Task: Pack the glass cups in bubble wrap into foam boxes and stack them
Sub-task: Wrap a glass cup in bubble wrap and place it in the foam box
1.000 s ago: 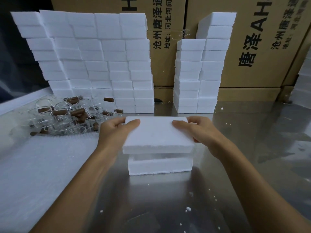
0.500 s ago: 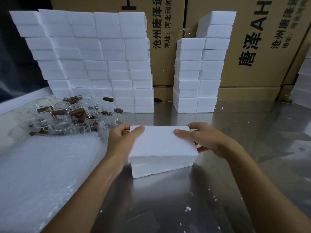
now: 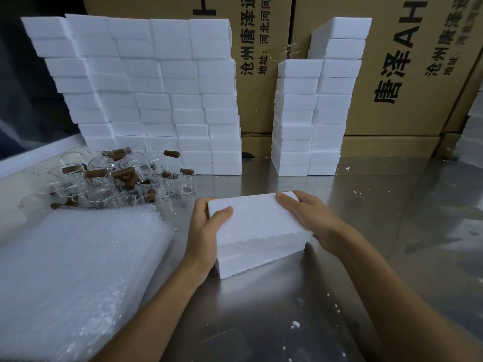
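A white foam box [image 3: 257,231], lid closed on its base, sits on the steel table in front of me, turned a little counter-clockwise. My left hand [image 3: 205,228] grips its left end, thumb on the lid and fingers curled behind. My right hand [image 3: 305,218] grips the right end, fingers along the top edge. A pile of glass cups with brown handles [image 3: 117,176] lies at the left. A stack of bubble wrap sheets [image 3: 73,270] lies in front of the cups.
A wide wall of stacked foam boxes [image 3: 156,100] stands at the back left, a narrower stack [image 3: 313,121] at the back centre. Printed cardboard cartons [image 3: 392,74] rise behind them. Foam crumbs dot the steel table [image 3: 379,231].
The lid came down onto the base and closed the gap. Both hands and the box shifted slightly, and the box turned a little.
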Tool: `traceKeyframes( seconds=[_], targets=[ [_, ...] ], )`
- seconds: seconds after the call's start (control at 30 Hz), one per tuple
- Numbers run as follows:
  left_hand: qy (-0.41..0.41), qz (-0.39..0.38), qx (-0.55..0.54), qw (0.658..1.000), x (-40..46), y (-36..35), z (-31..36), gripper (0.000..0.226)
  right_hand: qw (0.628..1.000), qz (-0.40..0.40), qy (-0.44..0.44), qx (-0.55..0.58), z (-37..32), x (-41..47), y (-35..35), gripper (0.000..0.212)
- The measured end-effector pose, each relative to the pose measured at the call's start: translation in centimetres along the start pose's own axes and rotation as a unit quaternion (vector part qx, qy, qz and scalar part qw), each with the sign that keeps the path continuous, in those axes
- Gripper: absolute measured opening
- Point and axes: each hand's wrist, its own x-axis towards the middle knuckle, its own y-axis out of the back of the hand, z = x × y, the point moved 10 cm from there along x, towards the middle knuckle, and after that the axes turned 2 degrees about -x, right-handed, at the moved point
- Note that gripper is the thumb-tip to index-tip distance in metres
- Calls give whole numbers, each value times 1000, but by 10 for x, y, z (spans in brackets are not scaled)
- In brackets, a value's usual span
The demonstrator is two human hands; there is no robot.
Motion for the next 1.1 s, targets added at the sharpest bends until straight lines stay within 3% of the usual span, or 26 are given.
traceKeyframes(
  seconds=[0.13, 0.23, 0.37, 0.5, 0.67, 0.83, 0.97, 1.1],
  targets=[
    [8, 8, -25, 1000, 1, 2, -3, 36, 1000, -12, -6, 7, 2, 0, -3, 31],
    [15, 13, -40, 999, 4, 6, -8, 23, 1000, -17, -14, -12, 1, -2, -3, 33],
    [18, 25, -52, 998, 4, 7, -11, 12, 999, -43, -21, 14, 2, -3, -8, 49],
    [30, 40, -70, 996, 4, 9, -12, 13, 999, -18, -31, 23, 0, -5, -8, 32],
    [41, 41, -80, 995, 6, 12, -13, 20, 999, 0, -36, 17, 4, -2, -9, 31],
    [80, 17, -67, 994, 10, 8, -18, 24, 997, -33, -61, 28, 10, -2, -12, 26],
    [103, -37, -74, 991, 10, -2, -19, 34, 996, -21, -50, 67, 4, -2, -10, 13],
    [106, -43, -59, 992, 11, -3, -21, 34, 999, 6, -17, 28, -8, -8, -10, 15]
  ],
)
